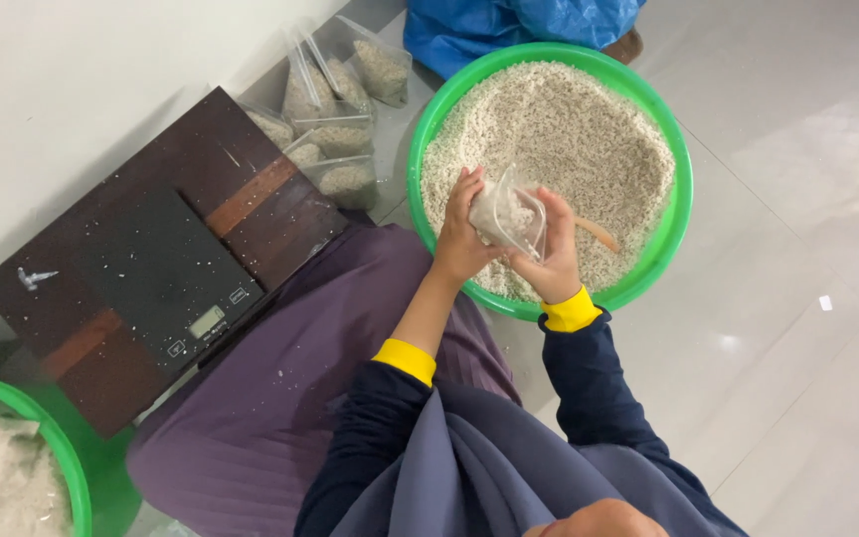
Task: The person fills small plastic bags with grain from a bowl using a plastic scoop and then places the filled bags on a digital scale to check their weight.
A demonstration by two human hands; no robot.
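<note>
Purple-skirted and seated on the floor, a person grips a small clear bag (509,214) between left hand (461,234) and right hand (554,259), both clasped on it over a green basin (683,189) still heaped with grain (569,129). Beyond, several filled bags (335,129) lie by a scale (186,278); much, it seems, remains.

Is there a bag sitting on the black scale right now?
No, the black scale has only a few spilled grains on top, and the small clear bag is held between both hands over the green basin.
</note>
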